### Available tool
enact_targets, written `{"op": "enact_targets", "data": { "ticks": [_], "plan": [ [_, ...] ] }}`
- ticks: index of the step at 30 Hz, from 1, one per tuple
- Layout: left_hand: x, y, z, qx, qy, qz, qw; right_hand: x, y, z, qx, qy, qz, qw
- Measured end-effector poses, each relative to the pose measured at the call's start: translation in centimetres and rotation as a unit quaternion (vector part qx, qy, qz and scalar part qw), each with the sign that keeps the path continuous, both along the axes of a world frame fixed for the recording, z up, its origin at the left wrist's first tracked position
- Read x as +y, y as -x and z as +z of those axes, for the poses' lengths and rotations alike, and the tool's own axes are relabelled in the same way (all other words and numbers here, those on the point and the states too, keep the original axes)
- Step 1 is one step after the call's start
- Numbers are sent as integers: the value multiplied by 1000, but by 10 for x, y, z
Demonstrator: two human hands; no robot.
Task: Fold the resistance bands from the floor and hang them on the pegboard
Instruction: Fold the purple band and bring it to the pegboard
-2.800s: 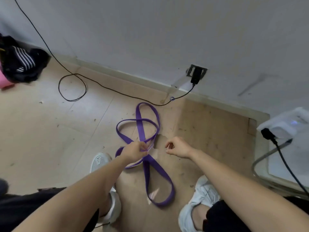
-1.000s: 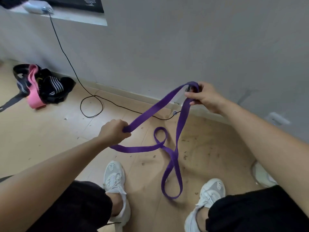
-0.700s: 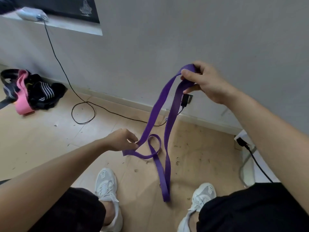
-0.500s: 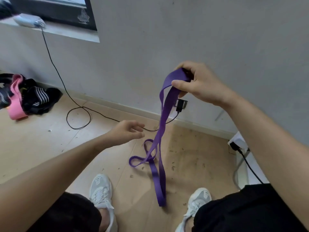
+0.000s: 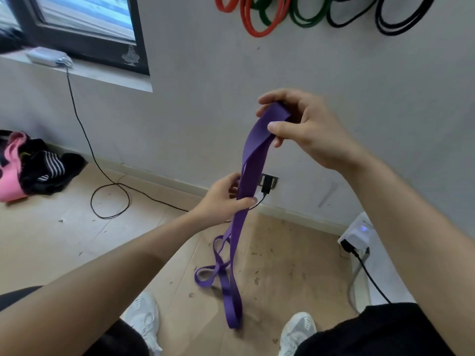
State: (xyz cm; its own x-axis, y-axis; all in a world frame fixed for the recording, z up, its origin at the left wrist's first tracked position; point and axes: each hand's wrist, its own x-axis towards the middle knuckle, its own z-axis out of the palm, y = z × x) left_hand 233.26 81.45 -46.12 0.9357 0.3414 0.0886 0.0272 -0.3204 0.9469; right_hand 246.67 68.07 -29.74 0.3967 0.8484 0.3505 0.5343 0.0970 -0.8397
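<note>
Purple resistance band (image 5: 254,155) hangs in centre frame, top end up at centre right and tail down on the floor (image 5: 295,265) at lower centre, between the two white shoes (image 5: 144,312). Right hand (image 5: 305,129) is clamped on the top fold, thumb and fingertips pinching the flat strap. Left hand (image 5: 221,201) sits lower, centre frame, thumb across the front of the doubled strap and fingers curled behind it, so it grips too. Lower part is not straight: there is a twisted loop just above the floor, tail end lying in dusty debris. No fold is made yet, as I judge it. Hung bands (image 5: 254,24), red, green and black, show at the top edge on the wall; their pegs are out of frame. Risks: folding now would likely trap that twist, giving a lumpy bundle that hangs badly. The tail could drag grit up or catch under a shoe. The right pinch is shallow, so a hard downward stroke by the left hand may pull the top fold out. Black cable (image 5: 110,191) at left is well apart, low snag risk.
</note>
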Motion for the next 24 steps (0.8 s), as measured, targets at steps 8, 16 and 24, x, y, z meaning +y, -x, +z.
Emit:
{"op": "enact_targets", "data": {
  "ticks": [8, 16, 24],
  "plan": [
    [-7, -14, 26, -72, 17, 41, 996, -11, -8, 29, 31, -57, -41, 997],
    [-21, -16, 42, -93, 37, 10, 995, -20, -12, 33, 95, -102, -69, 988],
    [6, -6, 32, -25, -75, 47, 996, -48, -57, -15, 202, -146, -213, 945]
  ]
}}
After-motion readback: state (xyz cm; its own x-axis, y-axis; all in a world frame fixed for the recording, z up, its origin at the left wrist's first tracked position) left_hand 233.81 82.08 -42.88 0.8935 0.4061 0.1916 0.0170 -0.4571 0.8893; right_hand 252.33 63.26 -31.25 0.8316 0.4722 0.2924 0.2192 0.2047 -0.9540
